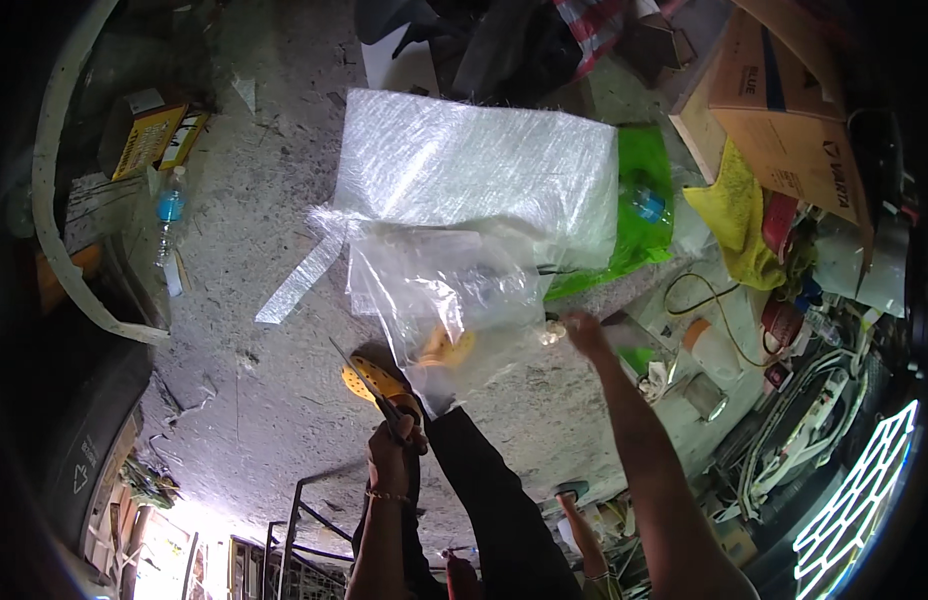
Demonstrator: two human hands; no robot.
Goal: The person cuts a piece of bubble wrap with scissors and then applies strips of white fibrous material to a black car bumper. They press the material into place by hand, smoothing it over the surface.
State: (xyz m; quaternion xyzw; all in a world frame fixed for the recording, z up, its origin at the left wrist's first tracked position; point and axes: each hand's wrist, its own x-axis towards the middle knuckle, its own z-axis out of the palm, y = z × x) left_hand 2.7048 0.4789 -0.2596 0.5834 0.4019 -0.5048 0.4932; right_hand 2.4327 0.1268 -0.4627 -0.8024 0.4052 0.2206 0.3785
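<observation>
My left hand point(402, 432) is closed round scissors point(382, 405), their blades pointing up-left over a yellow perforated clog point(369, 382). My right hand point(587, 333) is closed on what looks like the crumpled edge of a clear plastic sheet point(459, 285), which drapes toward my dark-trousered legs and partly veils the other clog. Beyond the plastic, a shiny white fibrous mat point(474, 150) lies on the concrete floor, partly over a green bag point(644, 155). A loose strip point(299, 280) of similar mat lies to its left.
At left are a curved pale frame point(46, 205), yellow packets point(149, 140) and a bottle point(171, 205). Cardboard boxes point(764, 110), a yellow cloth point(739, 230), cords and clutter crowd the right. Another person's bare limb point(579, 535) shows below, near a metal frame point(299, 515).
</observation>
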